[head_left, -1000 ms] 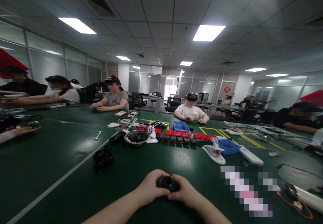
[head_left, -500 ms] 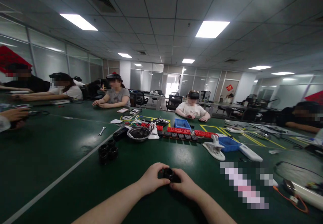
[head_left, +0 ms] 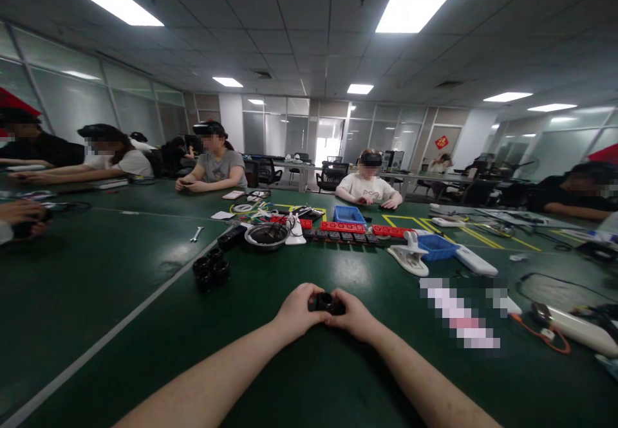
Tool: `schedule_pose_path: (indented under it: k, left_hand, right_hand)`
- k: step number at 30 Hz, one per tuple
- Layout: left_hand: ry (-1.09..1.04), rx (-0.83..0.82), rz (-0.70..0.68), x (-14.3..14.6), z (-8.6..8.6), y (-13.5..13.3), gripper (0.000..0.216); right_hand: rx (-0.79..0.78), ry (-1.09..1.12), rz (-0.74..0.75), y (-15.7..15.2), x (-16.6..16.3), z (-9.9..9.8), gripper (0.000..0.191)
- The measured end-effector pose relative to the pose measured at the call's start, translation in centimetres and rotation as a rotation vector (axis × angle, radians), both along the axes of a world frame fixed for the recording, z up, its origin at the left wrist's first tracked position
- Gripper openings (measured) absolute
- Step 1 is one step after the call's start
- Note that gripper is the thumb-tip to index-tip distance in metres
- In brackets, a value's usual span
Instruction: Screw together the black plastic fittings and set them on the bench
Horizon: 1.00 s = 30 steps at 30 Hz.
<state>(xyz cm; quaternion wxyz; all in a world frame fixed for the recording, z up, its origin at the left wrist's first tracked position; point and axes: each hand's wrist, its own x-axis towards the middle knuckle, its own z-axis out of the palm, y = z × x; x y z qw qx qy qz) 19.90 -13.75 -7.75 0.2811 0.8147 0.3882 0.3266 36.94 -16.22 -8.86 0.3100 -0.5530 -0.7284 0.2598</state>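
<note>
Between my two hands sits a black cylindrical part (head_left: 326, 300) with a round opening facing up. My left hand (head_left: 299, 307) is closed around its left side, thumb in front and fingers behind. From the other side my right hand (head_left: 356, 315) grips it, with the thumbs nearly meeting at the front. Fingers cover much of the part, so its lower shape is hidden. A cluster of several similar black cylinders (head_left: 211, 269) stands on the green table (head_left: 251, 376) to the left of my hands.
Beyond my hands lie a round black dish (head_left: 266, 237), a white clip stand (head_left: 409, 255), red socket strips (head_left: 342, 227) and blue trays (head_left: 437, 246). A wrench (head_left: 196, 234) is at the left. A white device with cable (head_left: 574, 325) lies right. Other people sit around the table.
My view has tilted down, so the table and my hands appear higher in the picture. Both hands keep hold of the black cylindrical part.
</note>
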Motion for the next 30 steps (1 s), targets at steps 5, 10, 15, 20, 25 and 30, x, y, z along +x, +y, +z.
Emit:
schedule_pose_path:
  k: [5, 10, 15, 20, 25, 30]
  left_hand:
    - [0.002, -0.004, 0.065, 0.5, -0.6, -0.1, 0.036]
    - [0.01, 0.019, -0.06, -0.2, 0.0, 0.0, 0.037]
    - [0.035, 0.018, -0.199, -1.1, 0.7, 0.5, 0.038]
    - [0.047, 0.011, -0.264, -1.6, 0.8, 0.8, 0.041]
    - [0.037, 0.024, -0.249, -1.7, 1.0, 0.8, 0.045]
    - [0.039, 0.0, -0.191, -1.2, 0.8, 0.7, 0.036]
  right_hand:
    - [0.075, -0.04, -0.209, -0.2, -1.3, -1.0, 0.027]
    - [0.063, 0.001, -0.093, -0.4, -0.7, -0.6, 0.06]
    - [-0.051, 0.048, 0.095, -0.4, 0.9, 0.4, 0.065]
    - [-0.094, 0.069, 0.229, -0.5, 1.2, 0.9, 0.037]
    - [-0.094, 0.079, 0.245, -0.6, 1.0, 1.1, 0.033]
    - [-0.07, 0.035, 0.117, -0.4, 0.6, 0.4, 0.024]
